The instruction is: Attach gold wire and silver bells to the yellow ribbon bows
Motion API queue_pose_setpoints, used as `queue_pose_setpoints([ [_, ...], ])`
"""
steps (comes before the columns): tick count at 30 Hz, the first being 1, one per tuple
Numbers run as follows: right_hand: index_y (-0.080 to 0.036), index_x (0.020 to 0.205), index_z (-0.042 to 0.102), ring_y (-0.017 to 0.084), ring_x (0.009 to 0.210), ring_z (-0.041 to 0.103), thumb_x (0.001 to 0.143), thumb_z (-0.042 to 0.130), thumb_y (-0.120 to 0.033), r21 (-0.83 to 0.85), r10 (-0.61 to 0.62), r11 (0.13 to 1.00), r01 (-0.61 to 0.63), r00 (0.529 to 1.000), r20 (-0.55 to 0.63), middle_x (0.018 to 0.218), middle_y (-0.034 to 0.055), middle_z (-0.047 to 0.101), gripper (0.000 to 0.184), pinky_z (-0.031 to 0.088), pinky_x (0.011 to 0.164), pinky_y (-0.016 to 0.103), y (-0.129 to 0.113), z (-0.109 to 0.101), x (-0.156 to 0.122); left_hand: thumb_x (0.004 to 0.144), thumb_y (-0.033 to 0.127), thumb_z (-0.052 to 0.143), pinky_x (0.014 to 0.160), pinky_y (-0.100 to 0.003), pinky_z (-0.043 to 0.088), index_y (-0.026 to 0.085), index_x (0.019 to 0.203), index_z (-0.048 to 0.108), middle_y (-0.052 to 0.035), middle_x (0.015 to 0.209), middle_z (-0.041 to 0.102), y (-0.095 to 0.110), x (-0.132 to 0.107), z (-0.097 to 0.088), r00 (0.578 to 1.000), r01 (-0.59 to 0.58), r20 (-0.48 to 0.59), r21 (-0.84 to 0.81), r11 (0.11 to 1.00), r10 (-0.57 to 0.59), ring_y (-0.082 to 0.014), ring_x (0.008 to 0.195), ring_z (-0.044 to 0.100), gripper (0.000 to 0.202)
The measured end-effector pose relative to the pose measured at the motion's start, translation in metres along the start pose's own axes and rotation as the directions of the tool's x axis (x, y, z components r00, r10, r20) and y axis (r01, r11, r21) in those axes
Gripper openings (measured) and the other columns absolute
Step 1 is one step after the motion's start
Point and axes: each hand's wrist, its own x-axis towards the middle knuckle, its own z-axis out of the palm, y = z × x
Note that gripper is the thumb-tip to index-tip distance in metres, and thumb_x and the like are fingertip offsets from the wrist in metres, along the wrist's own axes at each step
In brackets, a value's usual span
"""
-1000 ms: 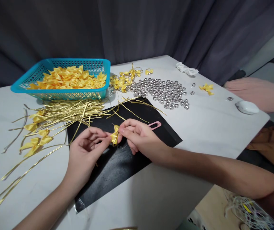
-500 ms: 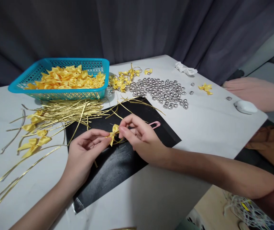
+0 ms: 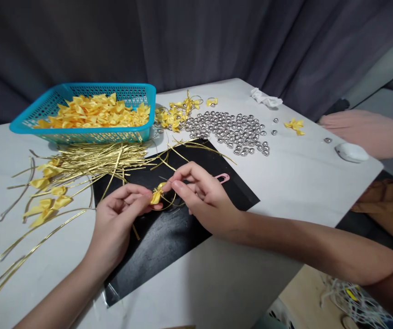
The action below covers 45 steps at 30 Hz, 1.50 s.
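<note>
I saw the left hand (image 3: 114, 219) closed on a yellow bow (image 3: 155, 197), pinched between thumb and fingers just above the black sheet (image 3: 169, 237). The right hand (image 3: 203, 196) pinched a thin gold wire (image 3: 171, 204) that curved around beside the bow. In my judgement, the wire could slip from the fingertips or kink, because it looked thin and springy. The bow could then fall near the heap of gold strands (image 3: 93, 160) and be hard to find.

One basket (image 3: 79, 133), one black sheet (image 3: 169, 237) — one clip (image 3: 222, 177)
</note>
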Motion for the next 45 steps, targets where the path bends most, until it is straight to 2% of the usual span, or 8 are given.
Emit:
queue_pose_setpoints([
  [4,-0.018,0.089,0.045,0.002,0.048,0.035,0.092,0.043,-0.032,0.015,0.014,1.0,-0.014,1.0,0.007,0.089,0.0008,0.061,0.014,0.03,0.045,0.016,-0.002,0.0,0.0,0.067,0.03,0.072,0.064,-0.027,0.053,0.023,0.066,0.068,-0.0012,0.064,0.065,0.0,0.0,0.0,1.0,-0.013,0.008,0.02,1.0,0.012,-0.0165,0.061,0.062,0.008],
  [8,-0.018,0.088,0.044,0.002,0.049,0.038,0.091,0.043,-0.029,0.035,0.034,0.999,-0.034,0.999,0.004,0.087,0.0004,0.059,0.011,0.031,0.045,0.016,-0.005,0.001,0.0,0.067,0.027,0.072,0.062,-0.023,0.05,0.023,0.068,0.068,-0.0002,0.064,0.065,0.0,0.0,0.001,0.999,-0.033,0.017,0.025,0.999,0.033,-0.0141,0.062,0.06,0.006],
  [14,-0.017,0.085,0.046,0.003,0.051,0.035,0.09,0.045,-0.026,0.009,0.019,1.0,-0.019,0.998,-0.065,0.068,-0.0041,0.043,0.01,0.027,0.045,0.016,-0.01,0.002,-0.001,0.066,0.027,0.075,0.059,-0.017,0.049,0.022,0.081,0.068,0.0028,0.07,0.064,-0.001,0.0,0.001,0.998,-0.058,0.015,0.005,0.998,0.058,-0.0098,0.063,0.058,0.018],
  [17,-0.017,0.084,0.046,0.004,0.05,0.034,0.09,0.044,-0.027,-0.023,0.02,1.0,-0.02,1.0,-0.013,0.064,-0.005,0.041,0.012,0.027,0.045,0.016,-0.008,0.004,-0.004,0.066,0.027,0.076,0.061,-0.015,0.048,0.021,0.081,0.068,0.0034,0.072,0.064,-0.002,0.0,0.001,0.997,-0.078,0.029,0.034,0.996,0.077,-0.0083,0.064,0.058,0.018],
  [26,-0.017,0.077,0.044,0.003,0.043,0.032,0.086,0.047,-0.024,-0.116,0.067,0.991,-0.064,0.998,0.019,0.052,-0.0084,0.038,0.011,0.025,0.044,0.016,0.0,0.014,-0.005,0.062,0.027,0.079,0.067,-0.018,0.051,0.02,0.074,0.07,0.0006,0.072,0.07,-0.001,0.0,0.001,0.998,-0.046,0.053,0.031,0.998,0.044,-0.0123,0.069,0.064,0.016],
  [32,-0.018,0.077,0.041,0.003,0.043,0.031,0.086,0.046,-0.024,-0.074,0.089,0.993,-0.089,0.996,-0.004,0.052,-0.0082,0.04,0.012,0.024,0.043,0.015,0.002,0.015,-0.007,0.058,0.026,0.082,0.064,-0.012,0.049,0.021,0.071,0.071,0.003,0.068,0.07,-0.002,0.0,0.001,0.999,-0.003,0.039,-0.029,1.0,0.004,-0.0083,0.065,0.063,0.018],
  [38,-0.018,0.079,0.041,0.003,0.042,0.029,0.089,0.044,-0.025,-0.019,0.024,1.0,-0.024,0.999,-0.023,0.052,-0.0086,0.038,0.013,0.021,0.041,0.015,-0.001,0.013,-0.008,0.058,0.027,0.082,0.065,-0.01,0.048,0.021,0.075,0.072,0.0036,0.069,0.07,-0.002,0.0,0.001,0.999,0.037,0.034,-0.057,0.998,-0.035,-0.0066,0.066,0.062,0.021],
  [45,-0.017,0.074,0.04,0.002,0.039,0.03,0.085,0.046,-0.019,-0.109,-0.011,0.994,0.006,0.999,-0.047,0.049,-0.0093,0.036,0.013,0.022,0.039,0.014,0.0,0.015,-0.006,0.061,0.027,0.081,0.067,-0.01,0.049,0.022,0.076,0.073,0.0028,0.075,0.072,-0.003,-0.002,0.001,0.995,0.039,0.093,-0.055,0.998,-0.033,-0.0076,0.07,0.064,0.018],
])
